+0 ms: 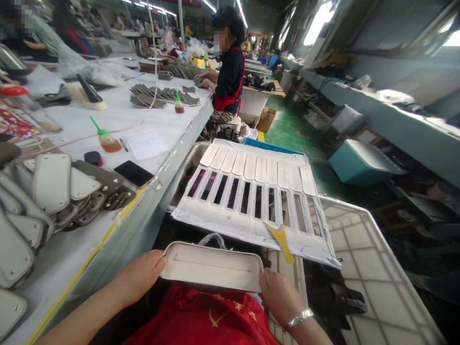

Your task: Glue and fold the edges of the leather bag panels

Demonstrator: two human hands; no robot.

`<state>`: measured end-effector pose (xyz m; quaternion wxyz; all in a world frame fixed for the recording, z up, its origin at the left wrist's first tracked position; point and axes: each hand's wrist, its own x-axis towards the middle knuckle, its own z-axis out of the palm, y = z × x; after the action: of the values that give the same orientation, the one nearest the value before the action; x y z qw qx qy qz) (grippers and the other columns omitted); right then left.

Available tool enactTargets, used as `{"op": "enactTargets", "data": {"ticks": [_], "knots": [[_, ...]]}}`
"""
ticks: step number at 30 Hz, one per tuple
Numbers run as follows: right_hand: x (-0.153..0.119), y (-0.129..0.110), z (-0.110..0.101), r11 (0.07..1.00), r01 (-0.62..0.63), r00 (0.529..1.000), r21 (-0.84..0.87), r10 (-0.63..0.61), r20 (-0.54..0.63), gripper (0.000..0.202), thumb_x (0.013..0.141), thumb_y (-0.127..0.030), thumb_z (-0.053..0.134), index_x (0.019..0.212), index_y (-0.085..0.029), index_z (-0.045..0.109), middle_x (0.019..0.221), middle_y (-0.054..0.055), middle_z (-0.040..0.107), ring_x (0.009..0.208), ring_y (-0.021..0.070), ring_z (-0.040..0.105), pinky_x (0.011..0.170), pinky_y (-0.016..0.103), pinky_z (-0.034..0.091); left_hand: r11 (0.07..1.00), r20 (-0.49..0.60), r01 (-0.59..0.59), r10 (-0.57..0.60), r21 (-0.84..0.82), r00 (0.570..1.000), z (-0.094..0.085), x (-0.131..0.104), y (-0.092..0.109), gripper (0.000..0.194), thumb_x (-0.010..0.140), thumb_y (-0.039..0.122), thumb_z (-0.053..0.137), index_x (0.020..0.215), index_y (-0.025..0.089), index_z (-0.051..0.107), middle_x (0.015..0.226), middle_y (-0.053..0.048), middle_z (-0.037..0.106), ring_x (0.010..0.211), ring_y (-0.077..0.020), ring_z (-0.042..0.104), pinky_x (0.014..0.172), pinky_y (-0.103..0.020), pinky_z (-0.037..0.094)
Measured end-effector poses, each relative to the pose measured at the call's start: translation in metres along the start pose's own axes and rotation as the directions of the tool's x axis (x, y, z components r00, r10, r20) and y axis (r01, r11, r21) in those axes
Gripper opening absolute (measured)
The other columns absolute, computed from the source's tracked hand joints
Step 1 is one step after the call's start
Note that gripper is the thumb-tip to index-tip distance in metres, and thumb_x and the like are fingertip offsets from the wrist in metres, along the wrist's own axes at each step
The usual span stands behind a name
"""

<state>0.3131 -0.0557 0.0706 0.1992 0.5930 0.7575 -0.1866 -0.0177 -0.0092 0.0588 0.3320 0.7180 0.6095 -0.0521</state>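
Observation:
Both of my hands grip a pale, long bag-like piece [212, 266] with rounded upper corners and a dark rim, held level in front of my red apron. A thin line runs along its inner face. My left hand [145, 273] pinches its left end, and my right hand [280, 290] closes on the right end. Behind its top edge a clear plastic-wrapped loop [212, 239] sticks up. Just beyond lies a white slotted board [230, 217] carrying a row of pale strips [247, 165]. A yellow scraper [282, 239] rests on the board's near edge.
Stacked grey-white panels [52, 184] crowd the table at left, beside a phone [134, 173] and a glue bottle [108, 140]. A co-worker [230, 72] stands at the table's far end. At right are a white crate [373, 254] and a teal bin [362, 160].

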Motion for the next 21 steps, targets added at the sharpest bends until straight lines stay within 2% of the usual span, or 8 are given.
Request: {"op": "enactTargets", "data": {"ticks": [2,5,8,11,13,15,18,21], "knots": [[0.001,0.001,0.002,0.998,-0.028,0.999,0.064,0.030,-0.019,0.027,0.083,-0.003,0.038,0.086,-0.007,0.064,0.086,0.017,0.065,0.074,0.0262,0.063,0.059,0.033,0.042,1.000,-0.002,0.001,-0.001,-0.009,1.000,0.001,0.001,0.000,0.034,0.088,0.033,0.021,0.074,0.019,0.049,0.081,-0.011,0.063,0.081,-0.0248,0.058,0.073,-0.037,0.038],[0.002,0.003,0.000,0.941,-0.137,0.987,0.309,0.156,-0.041,0.035,0.091,-0.011,0.029,0.076,-0.009,0.061,0.076,0.014,0.066,0.064,0.0187,0.062,0.057,0.028,0.040,1.000,-0.011,0.003,-0.004,-0.026,1.000,0.000,0.001,-0.003,0.034,0.088,0.035,0.022,0.072,0.019,0.048,0.079,-0.010,0.062,0.079,-0.0256,0.058,0.074,-0.039,0.038],[0.000,0.005,-0.003,0.858,-0.207,0.970,0.469,0.241,-0.012,0.041,0.094,-0.025,0.027,0.068,-0.013,0.056,0.069,0.011,0.065,0.057,0.0154,0.060,0.055,0.025,0.037,0.969,0.039,-0.012,0.022,-0.247,0.999,-0.003,0.000,-0.011,0.040,0.087,0.046,0.025,0.073,0.019,0.051,0.079,-0.007,0.061,0.080,-0.0243,0.057,0.076,-0.037,0.042],[-0.001,0.006,-0.003,0.853,-0.209,0.971,0.478,0.239,-0.001,0.042,0.093,-0.039,0.032,0.065,-0.015,0.053,0.069,0.010,0.065,0.057,0.0163,0.060,0.054,0.025,0.035,0.786,0.189,0.089,0.035,-0.611,0.981,-0.007,-0.002,-0.020,0.054,0.085,0.062,0.022,0.081,0.019,0.055,0.085,-0.005,0.061,0.086,-0.0234,0.058,0.074,-0.032,0.047],[-0.002,0.006,-0.002,0.860,-0.215,0.970,0.463,0.242,0.000,0.040,0.092,-0.039,0.034,0.066,-0.016,0.053,0.070,0.010,0.065,0.058,0.0163,0.060,0.053,0.025,0.034,0.690,0.243,0.161,0.022,-0.705,0.970,-0.007,-0.002,-0.022,0.060,0.083,0.066,0.020,0.083,0.018,0.055,0.085,-0.005,0.061,0.086,-0.0229,0.057,0.070,-0.031,0.049],[-0.001,0.006,0.000,0.858,-0.235,0.965,0.456,0.261,0.007,0.037,0.092,-0.033,0.034,0.067,-0.015,0.054,0.072,0.010,0.065,0.058,0.0156,0.060,0.053,0.025,0.034,0.741,0.211,0.142,-0.001,-0.657,0.977,-0.007,0.000,-0.019,0.057,0.082,0.066,0.026,0.078,0.017,0.055,0.078,-0.003,0.060,0.079,-0.0211,0.057,0.064,-0.029,0.048],[0.002,0.006,0.000,0.868,-0.251,0.961,0.428,0.276,0.003,0.035,0.092,-0.023,0.032,0.069,-0.014,0.057,0.069,0.011,0.066,0.060,0.0169,0.060,0.056,0.027,0.035,0.923,0.090,0.031,0.003,-0.383,0.996,-0.005,0.004,-0.011,0.048,0.083,0.060,0.032,0.067,0.018,0.052,0.065,-0.001,0.055,0.066,-0.0186,0.053,0.059,-0.028,0.042],[0.001,0.006,-0.004,0.913,-0.225,0.972,0.340,0.234,0.015,0.035,0.091,-0.015,0.030,0.074,-0.010,0.061,0.073,0.015,0.066,0.063,0.0194,0.062,0.057,0.029,0.037,0.986,0.014,-0.025,0.028,-0.163,1.000,-0.002,0.007,-0.007,0.042,0.085,0.047,0.029,0.064,0.019,0.051,0.068,-0.004,0.059,0.070,-0.0216,0.056,0.066,-0.031,0.041]]}}
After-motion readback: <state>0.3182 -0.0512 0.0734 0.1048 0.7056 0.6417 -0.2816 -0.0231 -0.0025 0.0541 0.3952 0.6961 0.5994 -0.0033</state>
